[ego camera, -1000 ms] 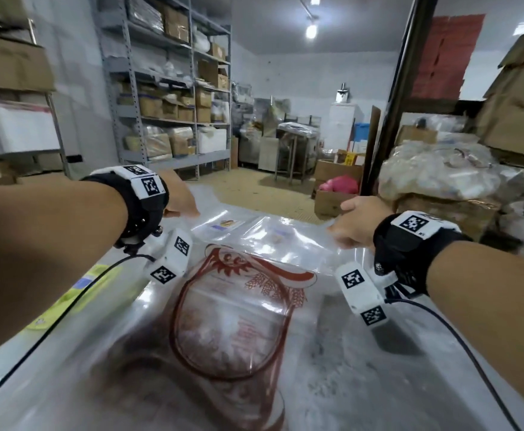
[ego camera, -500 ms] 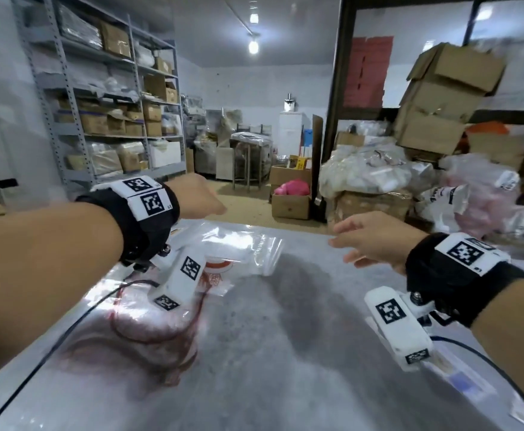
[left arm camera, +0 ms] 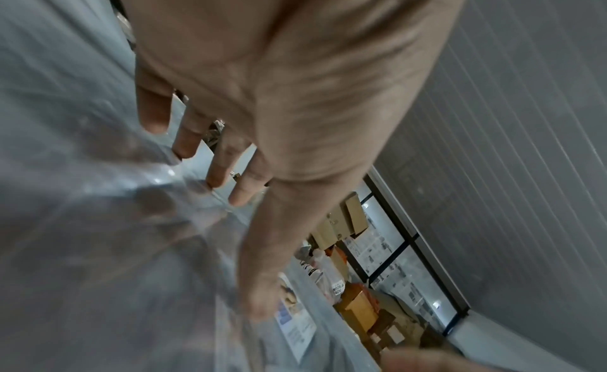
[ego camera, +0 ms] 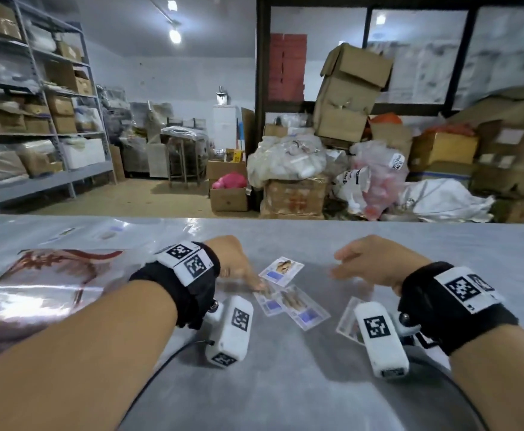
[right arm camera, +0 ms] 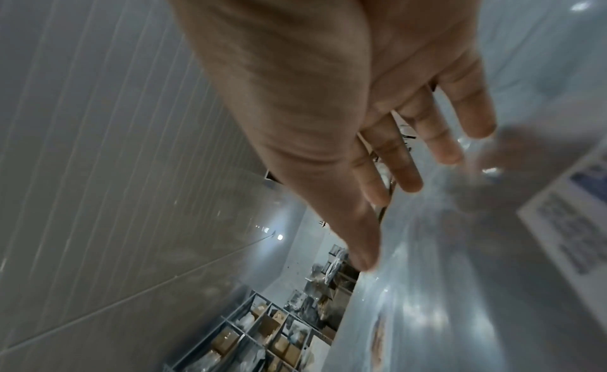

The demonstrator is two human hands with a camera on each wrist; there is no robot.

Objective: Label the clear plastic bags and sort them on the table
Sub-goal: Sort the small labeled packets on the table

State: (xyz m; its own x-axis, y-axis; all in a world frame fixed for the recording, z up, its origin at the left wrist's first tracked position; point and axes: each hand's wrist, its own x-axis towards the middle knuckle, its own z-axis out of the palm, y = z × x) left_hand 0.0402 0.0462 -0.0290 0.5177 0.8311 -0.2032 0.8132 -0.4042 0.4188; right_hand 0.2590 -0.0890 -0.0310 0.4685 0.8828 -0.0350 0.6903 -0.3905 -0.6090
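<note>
Looks like the step is grabbing a label off the table (ego camera: pixel 285 384) for the next bag. Best bet: pin one label with a fingertip, slide it away from the others so only one lifts, then pinch a corner. The labels (ego camera: pixel 296 307) lie loosely at 12 o'clock from the person, a couple overlapping, one (ego camera: pixel 282 270) a bit further out. The left hand (ego camera: pixel 236 262) is spread, fingers straight, one fingertip touching down right at the overlapped pair, gripping nothing. The right hand (ego camera: pixel 376 259) hovers at 1 o'clock, fingers relaxed and empty, another label just under its wrist. The bags (ego camera: pixel 36 284) sit flat at 10 o'clock, well apart from the labels.
</note>
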